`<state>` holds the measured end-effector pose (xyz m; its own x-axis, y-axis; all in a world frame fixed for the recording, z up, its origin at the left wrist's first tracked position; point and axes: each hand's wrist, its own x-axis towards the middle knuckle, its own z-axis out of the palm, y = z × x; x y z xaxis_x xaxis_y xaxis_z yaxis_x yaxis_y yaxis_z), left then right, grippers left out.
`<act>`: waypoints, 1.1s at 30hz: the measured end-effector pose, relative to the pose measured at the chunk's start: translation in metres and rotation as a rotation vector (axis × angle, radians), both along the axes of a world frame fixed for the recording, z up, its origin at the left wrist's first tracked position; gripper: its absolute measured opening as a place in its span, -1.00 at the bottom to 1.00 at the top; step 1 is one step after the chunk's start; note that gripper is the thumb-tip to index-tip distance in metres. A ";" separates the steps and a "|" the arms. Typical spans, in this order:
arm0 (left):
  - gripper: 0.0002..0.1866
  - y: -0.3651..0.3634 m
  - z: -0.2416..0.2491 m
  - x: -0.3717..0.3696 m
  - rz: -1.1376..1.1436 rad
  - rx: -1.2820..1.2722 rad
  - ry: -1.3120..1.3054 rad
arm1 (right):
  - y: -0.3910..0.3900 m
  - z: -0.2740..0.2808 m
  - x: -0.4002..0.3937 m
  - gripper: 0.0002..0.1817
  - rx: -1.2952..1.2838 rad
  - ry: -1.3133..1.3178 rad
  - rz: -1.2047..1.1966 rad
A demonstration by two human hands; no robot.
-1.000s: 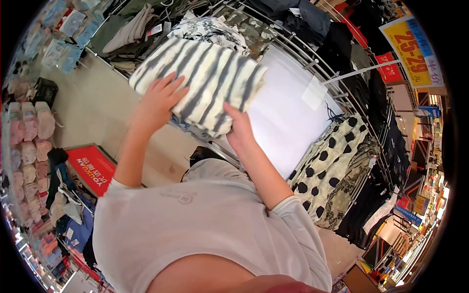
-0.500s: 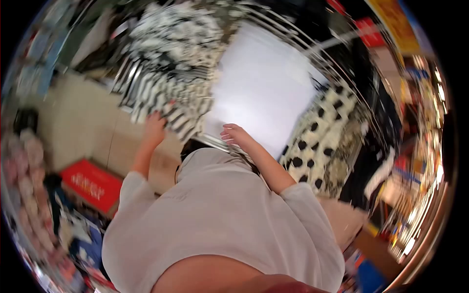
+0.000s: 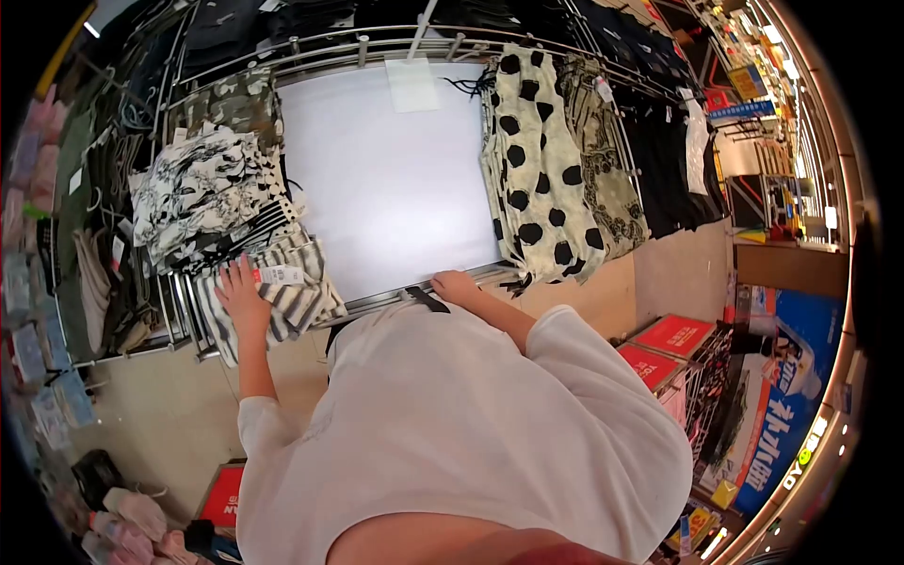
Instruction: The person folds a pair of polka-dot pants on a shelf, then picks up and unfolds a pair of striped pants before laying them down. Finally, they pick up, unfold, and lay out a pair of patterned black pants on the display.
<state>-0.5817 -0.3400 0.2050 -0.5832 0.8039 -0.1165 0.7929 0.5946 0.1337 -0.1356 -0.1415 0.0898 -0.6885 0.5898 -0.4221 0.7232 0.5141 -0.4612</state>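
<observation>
My left hand [image 3: 243,299] lies with spread fingers on a striped black-and-cream garment [image 3: 303,275] at the table's near left corner. A white and red price tag [image 3: 279,274] shows beside the fingers. Behind it sits a pile of white garments with a black print [image 3: 202,193]. My right hand [image 3: 457,287] rests at the metal front rail [image 3: 377,299] with its fingers curled in; what they hold, if anything, is hidden. A black strap [image 3: 426,299] shows just left of it. Between the two sides is the white tabletop [image 3: 386,188].
Cream trousers with black spots [image 3: 537,169] and patterned garments [image 3: 612,188] lie on the right. Metal rails [image 3: 363,52] run along the back. Dark clothes hang at the left [image 3: 89,273]. Red boxes [image 3: 673,334] stand at the right, and a red sign [image 3: 221,494] is low at the left.
The view has turned and steadied. My left hand has flattened on the striped garment. My right hand, earlier with fingers apart over the table edge, now has them curled at the rail.
</observation>
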 end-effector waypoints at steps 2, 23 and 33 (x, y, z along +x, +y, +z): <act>0.03 0.002 0.007 0.000 -0.016 -0.012 0.054 | -0.003 0.012 0.007 -0.66 0.001 -0.044 -0.045; -0.24 -0.006 0.025 -0.079 -0.207 -0.031 -0.304 | 0.011 0.025 -0.010 -0.60 -0.090 -0.202 -0.107; -0.34 -0.019 0.031 -0.077 -0.253 0.108 -0.228 | 0.021 0.035 -0.104 -0.64 -0.211 0.091 -0.028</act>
<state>-0.6592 -0.3590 0.2357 -0.3327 0.9344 -0.1274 0.8556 0.3559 0.3758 -0.2396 -0.1205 0.1248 -0.7137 0.5148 -0.4749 0.6865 0.3796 -0.6202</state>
